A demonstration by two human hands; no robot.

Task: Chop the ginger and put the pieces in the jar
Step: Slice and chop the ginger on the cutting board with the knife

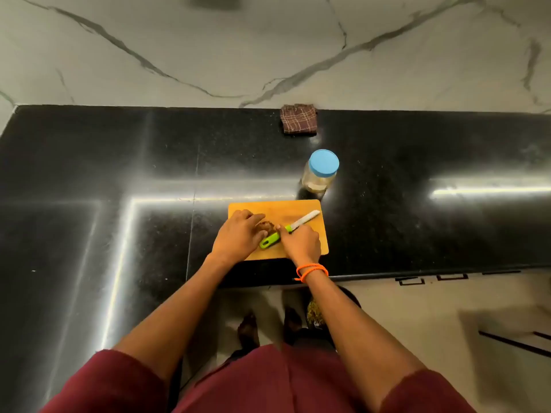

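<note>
Nearest the board's [310, 214] front edge, the two wrists are seen crossing onto it from the desk [89, 162] rim. On the board's left half the left hand [238, 236] is curled over the ginger [266, 225], which is held down under the fingertips; only a brown knob is shown at the hand's right side, so its full shape cannot be told. On the board's right half the right hand [301, 241] is laid across the knife [287, 228] where handle meets blade, with the fingers bent over it; whether the handle is truly gripped or only pressed cannot be told. The knife's long axis is run diagonally across the board, the green handle toward the front left, the pale blade toward the back right corner. The ginger is thus placed just left of the handle and touching or nearly touching it, between the two hands, with the left hand nearer. No cut pieces are seen on the board, so chopping is judged not yet begun. Just behind the board's back right corner the jar [320, 171] is stood upright, its blue lid on. Farther behind the board, at the desk's back edge, a folded cloth [298, 119] is laid.
</note>
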